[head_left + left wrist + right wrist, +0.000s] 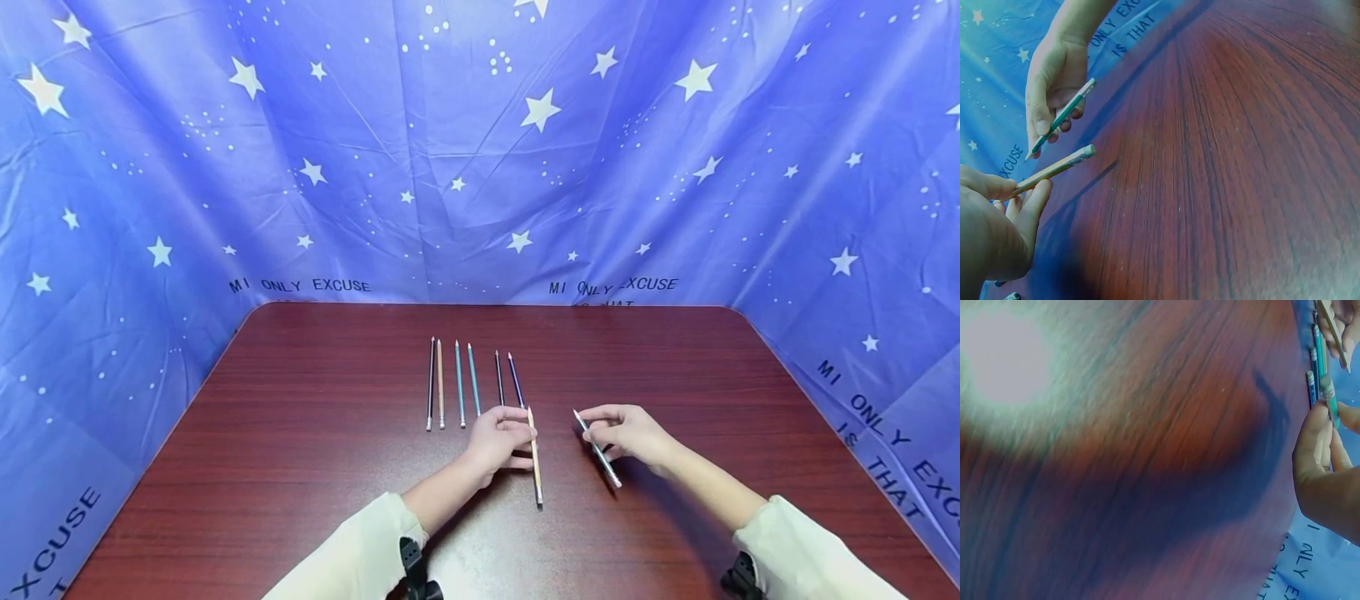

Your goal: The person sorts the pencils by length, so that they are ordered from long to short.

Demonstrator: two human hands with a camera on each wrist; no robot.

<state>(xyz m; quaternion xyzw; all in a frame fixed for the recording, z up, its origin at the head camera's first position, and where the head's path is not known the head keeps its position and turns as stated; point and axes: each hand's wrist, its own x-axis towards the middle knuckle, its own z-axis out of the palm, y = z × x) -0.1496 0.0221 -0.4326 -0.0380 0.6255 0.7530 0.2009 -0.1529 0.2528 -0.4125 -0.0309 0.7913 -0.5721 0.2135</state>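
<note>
My left hand (pixel 497 443) pinches a light wood-coloured pencil (pixel 536 471) between thumb and fingers, its eraser end towards me. To its right, my right hand (pixel 632 435) pinches a second pencil (pixel 604 460), which looks green in the left wrist view. Both held pencils point away from me, the green one slanting to the left. Beyond the left hand lie several pencils in a row: a black pencil (pixel 431 383), a wood-coloured pencil (pixel 440 383), two blue-green pencils (pixel 460 383), a dark pencil (pixel 498 375) and a dark blue pencil (pixel 515 379). The left hand hides some lower ends.
The pencils lie on a dark red-brown wooden table (pixel 300 467). A blue cloth (pixel 360 167) with stars and lettering hangs around its back and sides. Light glares off the tabletop in the right wrist view.
</note>
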